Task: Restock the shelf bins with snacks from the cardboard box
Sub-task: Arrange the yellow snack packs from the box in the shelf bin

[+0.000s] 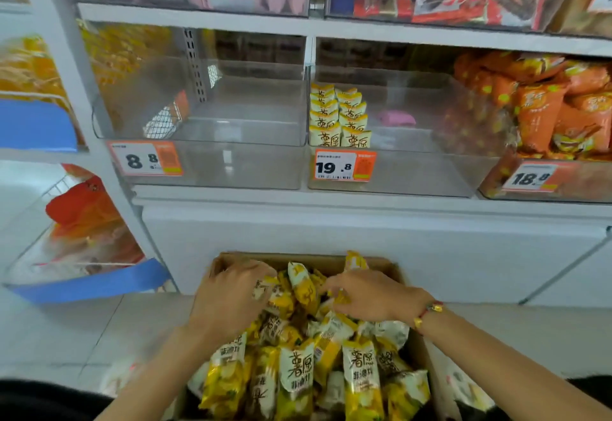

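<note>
A cardboard box on the floor is full of yellow-and-white snack packets. Both my hands are down in its far end. My left hand has its fingers curled round packets near the box's left wall. My right hand grips packets in the middle, one yellow packet sticking up behind it. On the shelf above, the clear bin with the 19.8 tag holds two neat rows of the same packets along its left side. A pink item lies further right in it.
The clear bin tagged 8.8 on the left holds only a checkered packet. On the right, a bin tagged 18.8 is piled with orange packets. White shelf base stands behind the box. Blue-edged racks stand at the left.
</note>
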A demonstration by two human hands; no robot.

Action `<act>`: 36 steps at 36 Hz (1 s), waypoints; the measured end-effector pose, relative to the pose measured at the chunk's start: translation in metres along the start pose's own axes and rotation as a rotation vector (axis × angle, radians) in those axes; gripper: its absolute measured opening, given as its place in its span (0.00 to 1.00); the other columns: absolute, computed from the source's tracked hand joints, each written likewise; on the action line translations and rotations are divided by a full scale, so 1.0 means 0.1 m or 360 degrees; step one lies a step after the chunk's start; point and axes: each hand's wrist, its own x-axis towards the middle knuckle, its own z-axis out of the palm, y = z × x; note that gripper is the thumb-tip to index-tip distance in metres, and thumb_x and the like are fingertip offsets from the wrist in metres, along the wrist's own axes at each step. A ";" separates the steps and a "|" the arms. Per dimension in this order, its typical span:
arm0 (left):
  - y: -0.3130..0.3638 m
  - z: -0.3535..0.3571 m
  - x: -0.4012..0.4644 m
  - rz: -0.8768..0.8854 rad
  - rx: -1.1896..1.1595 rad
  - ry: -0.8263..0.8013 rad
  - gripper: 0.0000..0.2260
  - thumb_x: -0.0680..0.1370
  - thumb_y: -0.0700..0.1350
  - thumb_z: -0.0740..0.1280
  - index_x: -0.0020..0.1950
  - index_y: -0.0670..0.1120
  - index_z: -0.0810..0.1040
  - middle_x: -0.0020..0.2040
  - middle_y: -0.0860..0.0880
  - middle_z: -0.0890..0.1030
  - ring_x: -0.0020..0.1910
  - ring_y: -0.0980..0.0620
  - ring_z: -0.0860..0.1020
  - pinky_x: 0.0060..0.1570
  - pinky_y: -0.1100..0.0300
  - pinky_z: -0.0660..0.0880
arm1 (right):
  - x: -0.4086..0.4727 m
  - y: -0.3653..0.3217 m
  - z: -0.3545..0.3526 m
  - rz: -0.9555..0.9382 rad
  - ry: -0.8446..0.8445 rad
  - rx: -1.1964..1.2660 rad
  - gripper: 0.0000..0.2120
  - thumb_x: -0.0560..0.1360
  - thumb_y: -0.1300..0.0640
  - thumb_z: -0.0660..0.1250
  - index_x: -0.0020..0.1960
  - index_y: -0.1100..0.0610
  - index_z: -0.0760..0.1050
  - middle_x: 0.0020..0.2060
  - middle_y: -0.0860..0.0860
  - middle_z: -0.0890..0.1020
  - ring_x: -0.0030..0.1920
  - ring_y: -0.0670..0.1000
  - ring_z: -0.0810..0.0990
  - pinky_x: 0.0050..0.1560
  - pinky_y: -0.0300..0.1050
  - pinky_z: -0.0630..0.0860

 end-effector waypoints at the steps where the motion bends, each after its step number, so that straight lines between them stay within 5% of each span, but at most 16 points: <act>1: -0.05 0.09 -0.03 -0.0033 -0.0010 -0.0111 0.14 0.79 0.58 0.58 0.64 0.61 0.71 0.65 0.64 0.71 0.64 0.59 0.72 0.64 0.54 0.68 | 0.02 0.02 0.08 0.0014 -0.0033 -0.0016 0.18 0.80 0.49 0.61 0.68 0.50 0.70 0.63 0.49 0.76 0.62 0.51 0.74 0.55 0.46 0.72; 4: -0.12 0.34 -0.08 -0.0049 -0.0179 -0.0410 0.18 0.77 0.64 0.60 0.64 0.59 0.73 0.65 0.61 0.73 0.66 0.58 0.70 0.62 0.56 0.71 | 0.08 0.12 0.23 0.0085 -0.0098 -0.0110 0.20 0.79 0.47 0.61 0.70 0.50 0.69 0.67 0.51 0.72 0.67 0.53 0.70 0.64 0.51 0.69; 7: -0.01 0.51 -0.04 0.0031 -0.0321 -0.0804 0.34 0.66 0.74 0.63 0.68 0.57 0.72 0.65 0.59 0.72 0.66 0.58 0.69 0.63 0.60 0.69 | 0.16 0.23 0.31 0.0104 -0.0194 -0.0173 0.25 0.77 0.44 0.64 0.72 0.48 0.66 0.65 0.53 0.73 0.67 0.54 0.67 0.63 0.51 0.68; 10: 0.08 0.64 0.04 0.0084 -0.0160 -0.1063 0.36 0.66 0.69 0.69 0.69 0.55 0.70 0.65 0.56 0.72 0.64 0.54 0.69 0.62 0.59 0.66 | 0.27 0.25 0.39 -0.0010 -0.0266 -0.0248 0.28 0.72 0.42 0.69 0.71 0.45 0.68 0.60 0.52 0.75 0.63 0.53 0.63 0.56 0.48 0.64; 17: 0.08 0.64 0.32 0.0050 -0.0056 -0.1380 0.35 0.70 0.64 0.70 0.72 0.48 0.69 0.67 0.49 0.72 0.66 0.48 0.70 0.63 0.57 0.69 | 0.45 0.22 0.63 -0.0262 -0.0226 -0.0511 0.32 0.67 0.38 0.73 0.68 0.47 0.72 0.61 0.50 0.75 0.60 0.53 0.65 0.58 0.51 0.65; 25: -0.14 0.38 0.42 -0.0225 -0.0633 -0.1276 0.41 0.67 0.65 0.70 0.74 0.48 0.63 0.69 0.52 0.68 0.64 0.53 0.72 0.62 0.60 0.69 | 0.36 0.24 0.65 -0.0352 0.0022 -0.0543 0.28 0.71 0.44 0.72 0.67 0.53 0.72 0.59 0.51 0.77 0.61 0.54 0.71 0.60 0.52 0.69; 29: -0.22 0.19 0.33 -0.0369 -0.1089 -0.1001 0.39 0.65 0.67 0.72 0.70 0.51 0.66 0.61 0.52 0.77 0.56 0.55 0.79 0.50 0.66 0.74 | 0.21 0.29 0.47 -0.0210 0.0233 -0.0279 0.29 0.73 0.41 0.68 0.69 0.51 0.70 0.61 0.51 0.77 0.62 0.52 0.72 0.63 0.50 0.68; 31: -0.26 0.10 0.30 -0.0417 -0.1399 -0.0782 0.38 0.58 0.71 0.73 0.63 0.53 0.74 0.55 0.54 0.83 0.51 0.58 0.81 0.48 0.66 0.77 | 0.11 0.30 0.37 -0.0065 0.0299 -0.0037 0.31 0.73 0.38 0.67 0.71 0.48 0.66 0.61 0.51 0.77 0.60 0.52 0.74 0.60 0.51 0.71; 33: -0.25 0.02 0.28 -0.0472 -0.1679 -0.0575 0.32 0.61 0.67 0.74 0.60 0.53 0.76 0.54 0.54 0.83 0.53 0.57 0.81 0.58 0.58 0.76 | 0.01 0.28 0.25 0.0130 0.0315 0.0448 0.31 0.73 0.38 0.67 0.72 0.45 0.62 0.63 0.52 0.76 0.61 0.51 0.75 0.59 0.48 0.73; 36: -0.23 -0.07 0.28 -0.0588 -0.2127 -0.0350 0.42 0.54 0.68 0.77 0.62 0.49 0.76 0.54 0.49 0.84 0.54 0.52 0.82 0.56 0.57 0.77 | -0.09 0.18 0.08 0.0341 0.0322 0.1347 0.22 0.74 0.40 0.64 0.65 0.46 0.69 0.61 0.53 0.77 0.60 0.49 0.76 0.61 0.49 0.75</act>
